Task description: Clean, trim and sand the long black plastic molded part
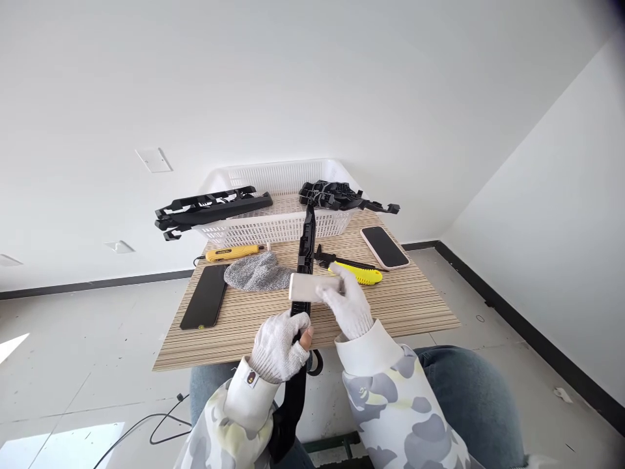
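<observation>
My left hand [279, 346], in a white knit glove with a bare thumb tip, is closed around a long black plastic trim part [306, 244]. The part runs from near the basket down past the table's front edge, between my knees. In my gloved right hand [350, 305] is a flat beige rectangular block [303, 288], gripped between thumb and fingers. It lies across the black part, just above my left hand; whether they touch I cannot tell. Just beyond my right fingers is a yellow utility knife [364, 272], beside a thin black tool [349, 262].
A white plastic basket [263, 229] at the back bears black plastic parts [215, 210] that overhang its left side, and more [332, 194] at right. A grey cloth [256, 272], a yellow corded tool [233, 253], a black phone [205, 296] and a pink-edged phone [385, 247] lie on the table [390, 312].
</observation>
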A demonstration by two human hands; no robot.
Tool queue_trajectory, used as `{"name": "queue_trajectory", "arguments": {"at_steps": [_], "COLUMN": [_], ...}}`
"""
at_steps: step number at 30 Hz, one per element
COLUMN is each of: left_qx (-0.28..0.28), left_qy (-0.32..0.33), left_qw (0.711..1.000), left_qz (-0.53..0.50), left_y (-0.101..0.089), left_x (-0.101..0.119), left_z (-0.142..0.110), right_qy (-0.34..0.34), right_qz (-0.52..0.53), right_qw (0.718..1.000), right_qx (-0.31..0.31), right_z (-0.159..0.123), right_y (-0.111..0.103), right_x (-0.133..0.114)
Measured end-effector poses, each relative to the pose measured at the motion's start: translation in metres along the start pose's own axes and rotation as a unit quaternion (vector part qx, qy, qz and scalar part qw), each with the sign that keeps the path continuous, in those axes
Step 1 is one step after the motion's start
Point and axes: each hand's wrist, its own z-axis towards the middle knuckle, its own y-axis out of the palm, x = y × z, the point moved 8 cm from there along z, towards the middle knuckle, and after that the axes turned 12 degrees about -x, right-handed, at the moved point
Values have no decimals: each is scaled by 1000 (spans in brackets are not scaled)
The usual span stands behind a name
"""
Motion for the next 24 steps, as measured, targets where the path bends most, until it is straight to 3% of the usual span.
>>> {"name": "queue_trajectory", "arguments": {"at_steps": [2, 6, 9, 10, 13, 17, 20, 21, 24], "left_qx": [-3, -1, -7, -9, -4, -10, -8, -8, -10], "left_qy": [0, 2, -1, -1, -1, -7, -7, -7, -8], "left_qw": [1000, 1000, 1000, 1000, 1000, 1000, 1000, 1000, 1000], "left_qz": [0, -3, -4, -5, -5, -7, -6, -6, -7], "left_y": [-1, -3, -3, -3, -3, -1, -1, -1, -1], "left_x": [1, 3, 3, 3, 3, 1, 1, 1, 0], "left_z": [0, 0, 1, 1, 1, 0, 0, 0, 0], "right_qy": [-1, -27, -20, -12, 13, 18, 34, 35, 14], "right_qz": [29, 109, 174, 171, 138, 199, 187, 187, 212], "right_qw": [999, 993, 984, 985, 989, 978, 981, 980, 976], "right_qx": [45, -43, 27, 24, -45, 61, -44, -54, 38], "right_z": [-1, 3, 1, 0, -1, -5, 1, 1, -1], "right_y": [-7, 11, 3, 5, 17, 2, 17, 18, 4], "right_x": [2, -3, -1, -1, -4, 0, 0, 1, 3]}}
